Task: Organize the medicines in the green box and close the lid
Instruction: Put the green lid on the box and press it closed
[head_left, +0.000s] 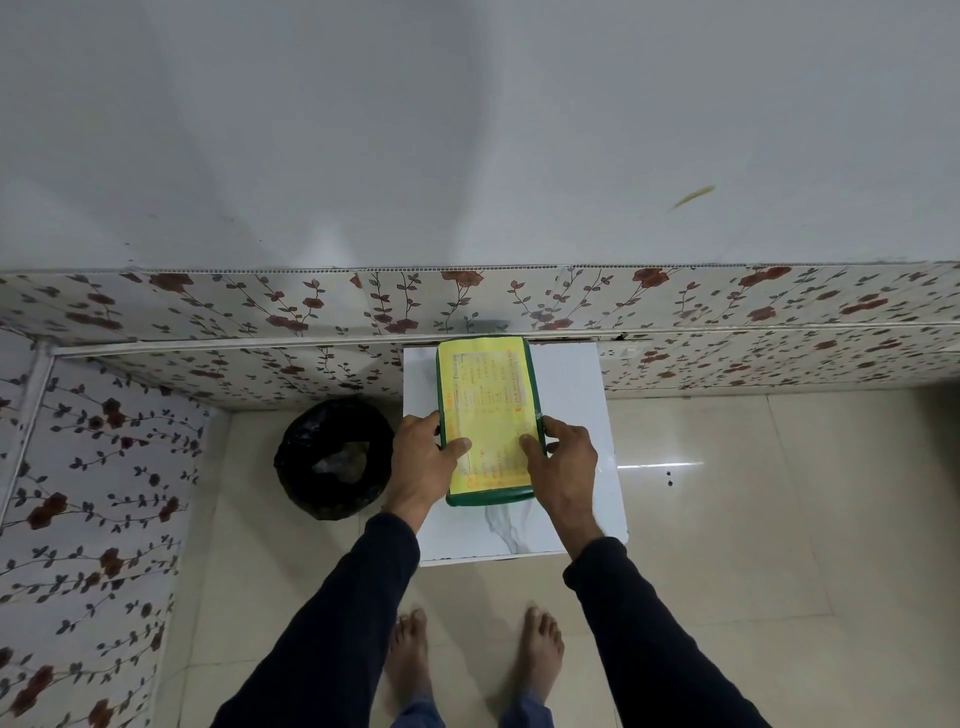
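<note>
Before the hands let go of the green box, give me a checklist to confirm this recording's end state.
1. Yellow-labelled lid sits on the green plastic box: ok, it covers the whole top.
2. Lid pressed fully shut all round: cannot tell, the seams are too small to judge.
3. Both hands on the box: ok, left hand and right hand grip its sides, thumbs on the lid.
4. Medicines inside: cannot tell, the contents are hidden.
5. Box supported: ok, it rests on the white marbled tabletop.
6. Loose medicines left on the tabletop: ok, none visible.
</note>
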